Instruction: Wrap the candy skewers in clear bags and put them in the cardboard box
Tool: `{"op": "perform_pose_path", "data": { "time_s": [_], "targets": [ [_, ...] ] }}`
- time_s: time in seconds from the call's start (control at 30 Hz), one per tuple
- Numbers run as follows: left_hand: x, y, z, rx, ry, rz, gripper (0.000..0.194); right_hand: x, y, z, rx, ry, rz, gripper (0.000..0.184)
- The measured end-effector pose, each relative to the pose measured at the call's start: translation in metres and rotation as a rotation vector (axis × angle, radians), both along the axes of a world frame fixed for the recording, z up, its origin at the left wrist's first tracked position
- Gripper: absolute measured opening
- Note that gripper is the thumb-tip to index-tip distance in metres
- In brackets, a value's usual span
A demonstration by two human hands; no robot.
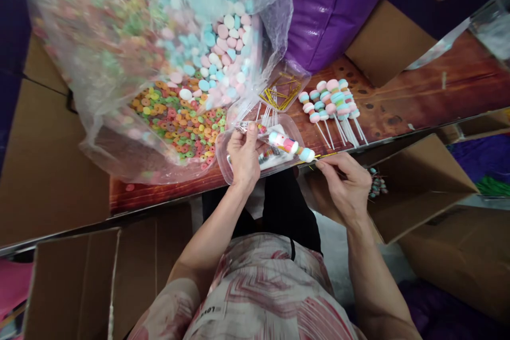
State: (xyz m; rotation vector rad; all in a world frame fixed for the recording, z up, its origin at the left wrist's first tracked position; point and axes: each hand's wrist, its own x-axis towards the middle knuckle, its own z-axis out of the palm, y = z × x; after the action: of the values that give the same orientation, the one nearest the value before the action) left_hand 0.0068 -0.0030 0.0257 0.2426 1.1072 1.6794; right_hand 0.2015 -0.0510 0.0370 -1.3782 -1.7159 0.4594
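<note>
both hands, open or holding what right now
Left hand: closed, apparently holding the candy stick.
Right hand: closed, pinching a gold tie at the candy's end.

Indoor light, middling, source out of view. Strongest glare on the clear plastic bag (273, 2), milky haze on its upper left; ring candy (179, 130) reads clearer lower down. Soft sheen on the purple bag (322, 10). Dim below table level, my black trousers (292, 207) nearly featureless. My left hand (245, 156) and right hand (348, 183) evenly lit, slightly soft; marshmallow skewer (290, 145) whites near clipped. Wide-angle stretch, edges soft and darker.
</note>
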Motion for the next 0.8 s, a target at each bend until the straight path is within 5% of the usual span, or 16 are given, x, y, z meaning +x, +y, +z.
{"op": "perform_pose_path", "data": {
  "time_s": [0.17,0.57,0.8],
  "targets": [
    [0.003,-0.005,0.004,0.065,0.126,0.048,0.028,-0.011,0.000,-0.006,0.013,-0.034,0.061,0.017],
    [0.012,-0.014,0.003,0.039,-0.035,-0.168,0.031,-0.045,-0.008,-0.011,0.017,0.031,0.021,0.021],
    [0.009,-0.011,0.009,-0.014,-0.125,-0.226,0.033,-0.037,-0.011,-0.003,-0.384,0.277,0.023,0.021]
  ]
}}
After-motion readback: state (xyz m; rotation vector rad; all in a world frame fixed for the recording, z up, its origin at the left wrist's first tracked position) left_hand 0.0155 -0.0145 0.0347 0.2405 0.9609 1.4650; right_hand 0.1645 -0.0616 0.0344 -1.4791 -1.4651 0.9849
